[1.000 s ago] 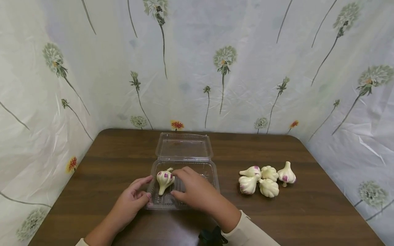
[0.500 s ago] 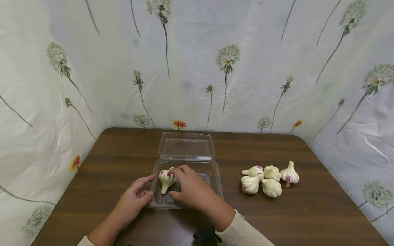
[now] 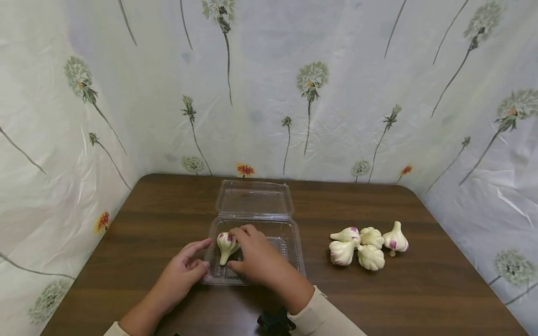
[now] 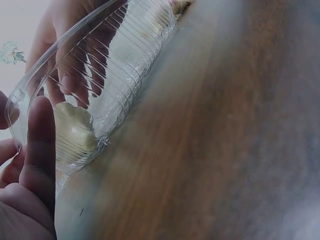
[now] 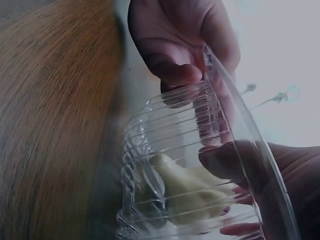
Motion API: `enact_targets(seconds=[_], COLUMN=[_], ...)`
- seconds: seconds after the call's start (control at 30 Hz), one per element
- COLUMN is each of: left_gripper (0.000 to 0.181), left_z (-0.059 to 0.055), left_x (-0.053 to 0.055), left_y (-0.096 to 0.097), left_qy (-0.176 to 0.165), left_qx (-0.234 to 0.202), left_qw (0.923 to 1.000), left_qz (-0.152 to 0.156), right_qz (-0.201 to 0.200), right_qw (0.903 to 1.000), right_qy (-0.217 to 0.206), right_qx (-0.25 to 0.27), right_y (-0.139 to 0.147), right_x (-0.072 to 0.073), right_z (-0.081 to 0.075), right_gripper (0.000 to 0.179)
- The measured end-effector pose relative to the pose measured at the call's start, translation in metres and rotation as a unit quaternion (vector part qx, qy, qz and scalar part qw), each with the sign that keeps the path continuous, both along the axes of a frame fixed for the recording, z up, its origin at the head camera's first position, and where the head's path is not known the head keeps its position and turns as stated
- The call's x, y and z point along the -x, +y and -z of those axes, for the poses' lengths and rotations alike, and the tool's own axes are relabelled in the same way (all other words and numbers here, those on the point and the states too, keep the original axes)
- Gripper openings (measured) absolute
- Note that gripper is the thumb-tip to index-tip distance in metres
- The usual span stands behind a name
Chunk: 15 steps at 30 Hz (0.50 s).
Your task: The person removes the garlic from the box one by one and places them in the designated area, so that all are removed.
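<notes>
An open clear plastic clamshell container lies on the table, its lid folded back. My left hand pinches the near-left rim between thumb and fingers. Inside at the left is a cream garlic bulb with purple marks, its neck toward me. My right hand reaches into the tray with fingers and thumb curled about a garlic bulb, seen through the ribbed wall in the right wrist view. The hand hides part of the tray floor. Through the wall in the left wrist view, a pale bulb shows below the fingers.
Several more garlic bulbs lie clustered on the brown wooden table to the right of the container. A dark object shows under the right wrist. Flower-printed sheeting stands behind and beside the table.
My right hand has shifted slightly left and covers the small stem tip seen earlier behind the purple-marked bulb. My left hand stays on the rim. The head view has turned a little.
</notes>
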<state>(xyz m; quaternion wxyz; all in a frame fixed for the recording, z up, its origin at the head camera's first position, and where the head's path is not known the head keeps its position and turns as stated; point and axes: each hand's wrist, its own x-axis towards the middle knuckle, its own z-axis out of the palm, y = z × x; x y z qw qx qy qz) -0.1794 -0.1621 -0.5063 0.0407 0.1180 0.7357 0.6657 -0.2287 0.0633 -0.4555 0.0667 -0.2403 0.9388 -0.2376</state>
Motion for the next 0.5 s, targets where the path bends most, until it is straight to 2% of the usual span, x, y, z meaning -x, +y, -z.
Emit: enact_targets(seconds=[0.3, 0.5], left_gripper=[0.056, 0.056], left_z=[0.003, 0.003], left_x=[0.003, 0.003], left_y=[-0.002, -0.002], left_qy=[-0.002, 0.001], left_qx=[0.014, 0.012], left_qw=[0.9999, 0.9999], left_qz=[-0.008, -0.005], right_qz=[0.037, 0.054], right_qw=[0.9992, 0.9981], right_qy=[0.012, 0.028], right_qx=[-0.009, 0.001], right_y=[-0.009, -0.013], right_x=[0.002, 0.003], right_z=[0.004, 0.004], right_gripper=[0.061, 0.041])
